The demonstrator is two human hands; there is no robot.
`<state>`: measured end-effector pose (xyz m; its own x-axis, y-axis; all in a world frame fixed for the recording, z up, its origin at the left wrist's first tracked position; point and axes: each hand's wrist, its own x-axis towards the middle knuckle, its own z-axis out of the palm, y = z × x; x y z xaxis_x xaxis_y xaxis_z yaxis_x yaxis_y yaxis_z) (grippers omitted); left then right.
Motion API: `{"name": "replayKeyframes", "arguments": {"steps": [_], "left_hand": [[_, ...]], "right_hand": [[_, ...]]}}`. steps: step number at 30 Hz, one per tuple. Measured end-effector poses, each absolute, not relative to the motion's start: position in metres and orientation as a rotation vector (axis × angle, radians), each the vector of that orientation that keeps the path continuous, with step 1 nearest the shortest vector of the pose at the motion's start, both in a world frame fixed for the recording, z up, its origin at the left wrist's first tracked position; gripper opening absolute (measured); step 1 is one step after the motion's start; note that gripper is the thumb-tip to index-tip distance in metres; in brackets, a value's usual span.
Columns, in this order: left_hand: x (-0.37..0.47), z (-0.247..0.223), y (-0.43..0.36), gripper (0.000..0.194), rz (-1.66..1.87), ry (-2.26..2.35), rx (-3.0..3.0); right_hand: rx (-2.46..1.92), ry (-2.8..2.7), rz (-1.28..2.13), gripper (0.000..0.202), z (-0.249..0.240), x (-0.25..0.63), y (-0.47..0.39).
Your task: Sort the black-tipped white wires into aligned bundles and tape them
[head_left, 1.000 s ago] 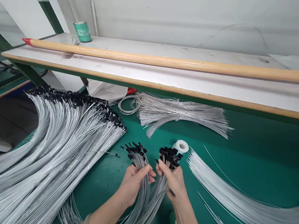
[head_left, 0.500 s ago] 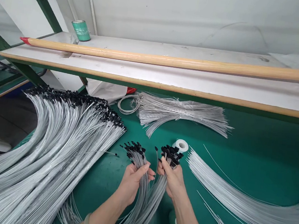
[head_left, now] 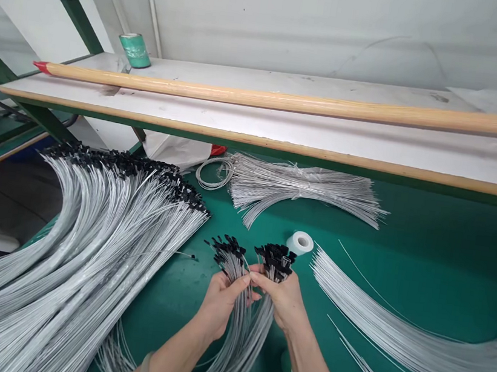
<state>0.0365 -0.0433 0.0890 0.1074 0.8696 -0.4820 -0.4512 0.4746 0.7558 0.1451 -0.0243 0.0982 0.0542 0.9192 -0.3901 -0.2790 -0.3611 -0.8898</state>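
My left hand [head_left: 221, 301] is closed round a bundle of thin grey cables whose black connector ends [head_left: 227, 249] fan out above the fingers. Beside it, my right hand [head_left: 284, 297] grips a second bundle of the same cables, its black connectors [head_left: 275, 260] packed tightly together. The two thumbs meet between the bundles. Below the hands, the grey cables [head_left: 243, 344] run down and curve to the lower left. The palm-side fingers are partly hidden by the cables.
A big pile of black-tipped cables [head_left: 97, 251] covers the left of the green table [head_left: 442, 248]. A white tape roll [head_left: 301, 242] lies behind my right hand. Loose cables [head_left: 394, 333] spread at right; a tied bundle [head_left: 303, 187] lies under the shelf [head_left: 283, 128], which carries a wooden pole [head_left: 287, 101].
My right hand has moved left with its bundle, and its thumb now reaches my left thumb. The single connector that stood between the bundles no longer shows separately.
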Motion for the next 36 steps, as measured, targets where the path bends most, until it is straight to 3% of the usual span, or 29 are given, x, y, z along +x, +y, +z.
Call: {"name": "replayKeyframes", "arguments": {"steps": [5,12,36], "left_hand": [[0.037,0.095,-0.043,0.036,1.016,1.108,0.491],[0.034,0.097,-0.045,0.026,1.088,1.184,0.586],[0.042,0.086,-0.041,0.016,1.042,1.029,0.496]], "right_hand": [[-1.352,-0.720,1.456,0.019,0.098,0.142,-0.025],[-1.521,-0.723,1.260,0.017,0.095,0.148,-0.022],[-1.277,-0.651,1.519,0.030,0.095,0.142,-0.027]]}}
